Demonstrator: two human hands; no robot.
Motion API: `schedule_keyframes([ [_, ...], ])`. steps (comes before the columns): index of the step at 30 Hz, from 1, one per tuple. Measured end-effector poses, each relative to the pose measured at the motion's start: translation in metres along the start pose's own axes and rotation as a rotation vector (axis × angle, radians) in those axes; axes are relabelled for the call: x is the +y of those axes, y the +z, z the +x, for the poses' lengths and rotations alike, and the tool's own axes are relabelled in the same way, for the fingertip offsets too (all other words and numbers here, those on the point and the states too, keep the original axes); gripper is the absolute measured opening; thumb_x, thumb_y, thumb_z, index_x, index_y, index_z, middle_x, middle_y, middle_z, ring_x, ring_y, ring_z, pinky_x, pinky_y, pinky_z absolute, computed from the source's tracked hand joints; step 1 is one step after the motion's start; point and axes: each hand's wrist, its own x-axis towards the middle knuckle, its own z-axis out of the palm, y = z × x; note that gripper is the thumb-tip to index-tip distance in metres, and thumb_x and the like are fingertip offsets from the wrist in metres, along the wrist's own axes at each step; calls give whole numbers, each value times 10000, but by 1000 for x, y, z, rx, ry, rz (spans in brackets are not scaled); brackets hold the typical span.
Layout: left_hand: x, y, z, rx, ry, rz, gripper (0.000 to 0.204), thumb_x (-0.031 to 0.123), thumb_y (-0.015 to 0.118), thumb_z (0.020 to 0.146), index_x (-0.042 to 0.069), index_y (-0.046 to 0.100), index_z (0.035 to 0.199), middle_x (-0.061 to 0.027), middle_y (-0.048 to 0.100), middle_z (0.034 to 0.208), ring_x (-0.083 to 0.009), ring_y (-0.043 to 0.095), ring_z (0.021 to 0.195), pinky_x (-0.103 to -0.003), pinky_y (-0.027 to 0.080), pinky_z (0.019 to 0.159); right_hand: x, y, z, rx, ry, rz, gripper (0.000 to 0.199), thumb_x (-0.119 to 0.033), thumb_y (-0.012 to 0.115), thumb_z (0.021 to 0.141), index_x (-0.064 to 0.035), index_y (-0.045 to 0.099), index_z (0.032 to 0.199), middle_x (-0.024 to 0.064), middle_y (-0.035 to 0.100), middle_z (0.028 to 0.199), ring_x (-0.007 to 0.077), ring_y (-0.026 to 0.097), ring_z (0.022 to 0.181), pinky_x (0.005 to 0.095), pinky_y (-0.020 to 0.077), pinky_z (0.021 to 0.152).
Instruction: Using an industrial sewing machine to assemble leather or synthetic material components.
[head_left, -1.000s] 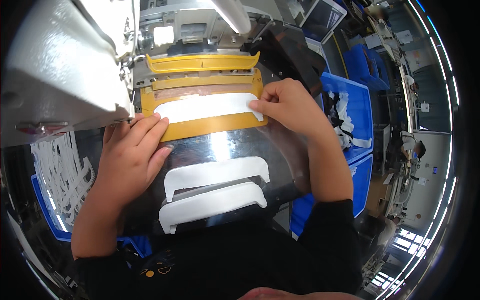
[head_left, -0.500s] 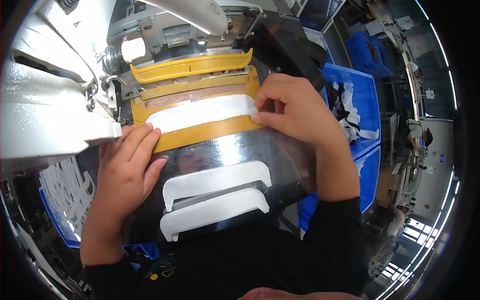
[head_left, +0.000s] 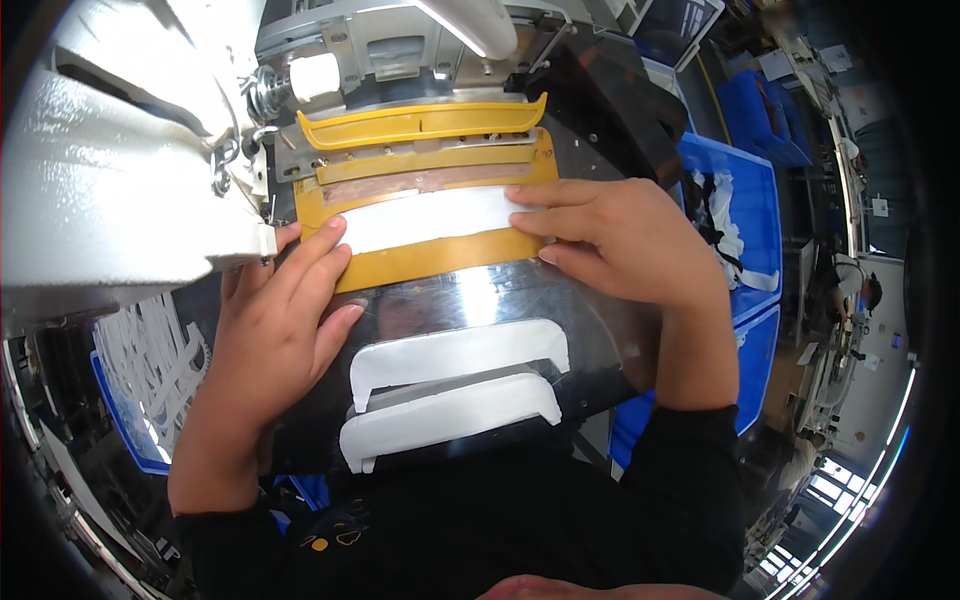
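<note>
A long white fabric piece [head_left: 430,220] with rounded ends, like a shirt collar part, lies flat on a yellow template plate [head_left: 440,262]. My left hand [head_left: 275,325] rests its outstretched fingers on the piece's left end, close to the white sewing machine head [head_left: 120,180]. On the right end lie the extended fingertips of my right hand [head_left: 635,240], thumb near the plate's right edge. Behind the piece stands a raised yellow curved bar [head_left: 420,124]. Nearer to me are two white collar-shaped pieces, a far one [head_left: 460,352] and a near one [head_left: 455,412].
The shiny metal work surface [head_left: 470,300] carries all this. To the right, a blue bin [head_left: 765,200] holds white and black fabric scraps. White strips [head_left: 150,345] hang in a blue container at the left. A metal clamp frame [head_left: 395,55] sits at the back.
My right hand has gone from a pinch at the fabric's right end to fingers laid flat on it. My left fingers stay on the left end. The whole view has shifted slightly.
</note>
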Motion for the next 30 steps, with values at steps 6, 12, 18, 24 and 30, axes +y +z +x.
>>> schedule_keyframes([
  [6, 0, 4, 8, 40, 78, -64, 581, 308, 805, 928, 44, 671, 1427, -104, 601, 1589, -373, 537, 1413, -488, 453, 1162, -18, 7, 20, 44, -85, 89, 222, -271, 730, 979, -142, 775, 1154, 7, 752, 1377, 240, 766, 1065, 372, 620, 850],
  [12, 7, 8, 13, -36, 79, -54, 679, 397, 796, 910, 81, 651, 1493, -92, 577, 1614, -369, 513, 1415, -519, 418, 1186, -25, 19, 36, -16, -145, 27, 249, -307, 727, 1000, -154, 760, 1194, -7, 720, 1439, 238, 745, 1142, 386, 612, 869],
  [18, 6, 2, 1, -15, 16, 15, 686, 405, 801, 899, 70, 661, 1481, -116, 592, 1592, -392, 497, 1446, -554, 382, 1205, -16, -1, 19, -71, -24, -83, 223, -314, 748, 983, -129, 802, 1095, 16, 778, 1323, 251, 768, 1070, 402, 618, 847],
  [24, 1, 2, -12, 73, 62, 50, 693, 420, 828, 891, 18, 676, 1435, -142, 641, 1514, -350, 582, 1342, -513, 389, 1177, 20, -9, 7, 458, 131, 219, 273, -284, 812, 942, -46, 826, 1075, 124, 801, 1150, 251, 778, 941, 365, 609, 818],
  [30, -2, 1, -10, 126, 104, -5, 629, 361, 839, 885, 10, 701, 1389, -149, 654, 1446, -342, 598, 1274, -492, 436, 1130, 95, -22, 38, 586, 431, 94, 391, -272, 887, 909, -29, 784, 1197, 102, 797, 1070, 210, 739, 954, 332, 561, 859],
])
